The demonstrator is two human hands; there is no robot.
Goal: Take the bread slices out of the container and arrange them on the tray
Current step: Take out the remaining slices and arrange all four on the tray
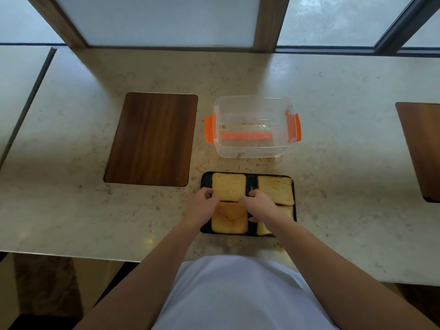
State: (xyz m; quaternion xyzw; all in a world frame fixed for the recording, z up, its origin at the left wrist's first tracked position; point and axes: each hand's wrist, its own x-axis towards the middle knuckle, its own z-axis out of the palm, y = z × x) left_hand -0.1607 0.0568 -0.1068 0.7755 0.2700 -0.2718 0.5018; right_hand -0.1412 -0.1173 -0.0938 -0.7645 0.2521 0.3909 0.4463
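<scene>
A black tray lies at the counter's near edge with several golden bread slices on it. The far-left slice is pinched at its near corners by my left hand and my right hand. Another slice lies flat at the far right. A near-left slice sits below my hands. The near-right slice is mostly hidden by my right forearm. Behind the tray stands the clear plastic container with orange clips, holding only crumbs.
A dark wooden board is set in the beige stone counter, left of the container. A second board shows at the right edge. Windows line the back.
</scene>
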